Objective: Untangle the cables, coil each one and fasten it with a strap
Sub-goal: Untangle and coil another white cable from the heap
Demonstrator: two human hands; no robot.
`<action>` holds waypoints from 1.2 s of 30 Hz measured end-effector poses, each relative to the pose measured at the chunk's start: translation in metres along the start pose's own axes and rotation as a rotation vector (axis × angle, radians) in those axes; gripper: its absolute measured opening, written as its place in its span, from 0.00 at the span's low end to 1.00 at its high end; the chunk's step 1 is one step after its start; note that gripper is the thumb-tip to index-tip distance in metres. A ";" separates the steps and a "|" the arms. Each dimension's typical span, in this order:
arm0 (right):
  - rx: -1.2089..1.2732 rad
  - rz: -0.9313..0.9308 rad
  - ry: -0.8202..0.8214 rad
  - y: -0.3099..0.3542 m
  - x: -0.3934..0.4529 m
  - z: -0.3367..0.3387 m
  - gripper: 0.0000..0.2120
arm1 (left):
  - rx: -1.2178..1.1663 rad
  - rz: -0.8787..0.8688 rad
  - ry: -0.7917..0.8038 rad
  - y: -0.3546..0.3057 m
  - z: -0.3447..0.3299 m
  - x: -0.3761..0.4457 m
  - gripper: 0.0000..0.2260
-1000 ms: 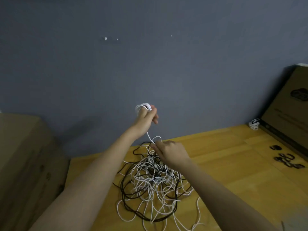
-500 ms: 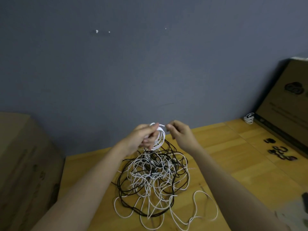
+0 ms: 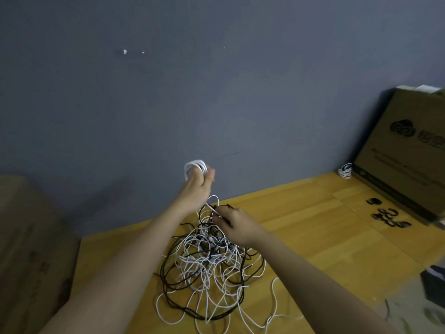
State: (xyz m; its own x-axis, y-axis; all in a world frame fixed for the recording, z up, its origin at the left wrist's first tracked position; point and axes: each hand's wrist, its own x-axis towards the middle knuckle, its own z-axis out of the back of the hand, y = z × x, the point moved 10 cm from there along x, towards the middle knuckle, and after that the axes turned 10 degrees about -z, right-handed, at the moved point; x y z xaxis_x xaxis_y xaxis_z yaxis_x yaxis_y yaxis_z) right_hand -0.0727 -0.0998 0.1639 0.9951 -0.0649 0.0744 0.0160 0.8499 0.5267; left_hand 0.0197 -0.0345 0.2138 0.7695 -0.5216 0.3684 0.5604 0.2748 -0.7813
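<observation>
A tangle of white and black cables (image 3: pixel 212 268) lies on the wooden table (image 3: pixel 301 232). My left hand (image 3: pixel 196 189) is raised above the pile and grips a small coil of white cable (image 3: pixel 193 166) wound round its fingers. A taut stretch of that white cable runs down to my right hand (image 3: pixel 237 226), which pinches it just above the top of the pile. A coiled white cable (image 3: pixel 345 170) lies at the back right by the wall. Several black straps (image 3: pixel 387 216) lie on the table at the right.
A cardboard box (image 3: pixel 407 150) leans at the right edge beside the straps. Another brown box (image 3: pixel 31 249) stands at the left, off the table's end. A grey wall rises behind the table. A dark object (image 3: pixel 435 283) sits at the lower right.
My left hand has risen with the white coil and my right hand has dropped to the top of the pile, drawing the cable taut between them. Half a second ago both hands met at the coil.
</observation>
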 end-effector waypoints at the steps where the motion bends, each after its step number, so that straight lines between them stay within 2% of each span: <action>1: -0.017 0.034 -0.032 0.005 0.000 0.007 0.08 | 0.089 0.036 0.083 0.009 -0.007 -0.003 0.19; 3: -0.050 0.092 -0.100 0.015 0.001 0.027 0.09 | 0.168 0.046 0.199 0.016 -0.016 -0.014 0.20; 8: -0.066 0.071 -0.229 0.004 0.017 0.076 0.07 | 0.106 -0.060 0.344 -0.015 -0.027 -0.035 0.23; 13: 0.165 -0.075 -0.300 -0.031 0.029 0.100 0.10 | -0.199 0.040 0.390 -0.021 -0.023 -0.043 0.22; 16: 0.235 -0.154 -0.174 -0.036 0.032 0.080 0.12 | -0.489 0.073 0.440 -0.039 -0.026 -0.047 0.20; 18: 0.325 -0.179 -0.122 -0.031 0.033 0.061 0.14 | -0.669 0.031 0.390 -0.059 -0.023 -0.042 0.20; 20: 0.347 -0.206 -0.059 -0.029 0.031 0.038 0.15 | -0.811 0.019 0.265 -0.069 -0.015 -0.033 0.20; 22: 0.323 -0.251 0.011 -0.030 0.027 0.015 0.14 | -0.856 0.010 0.143 -0.069 -0.008 -0.022 0.18; 25: 0.219 -0.290 0.086 -0.033 0.013 -0.012 0.19 | -0.753 -0.024 -0.014 -0.059 0.003 -0.007 0.14; 28: 0.028 -0.187 0.120 -0.023 0.000 -0.026 0.17 | -0.279 -0.085 -0.102 -0.043 0.022 0.000 0.14; 30: -0.130 -0.060 0.063 -0.010 -0.008 -0.025 0.16 | 0.056 -0.068 0.013 -0.031 0.022 0.000 0.17; 32: -0.133 0.010 -0.021 -0.001 -0.011 -0.010 0.14 | 0.283 0.003 0.200 -0.010 0.013 -0.009 0.18; 34: -0.026 0.006 -0.102 -0.001 -0.008 0.015 0.12 | 0.379 0.086 0.370 0.010 0.003 -0.026 0.25; 36: 0.041 0.017 -0.198 -0.004 -0.002 0.045 0.12 | 0.329 0.087 0.445 0.015 -0.006 -0.039 0.33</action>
State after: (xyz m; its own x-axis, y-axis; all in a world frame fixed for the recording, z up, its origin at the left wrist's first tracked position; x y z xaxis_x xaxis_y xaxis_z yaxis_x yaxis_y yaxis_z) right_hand -0.0787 -0.1267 0.1993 0.9566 -0.1560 0.2461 -0.0083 0.8298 0.5580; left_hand -0.0039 -0.0147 0.1841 0.6537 -0.7567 0.0055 0.6211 0.5324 -0.5751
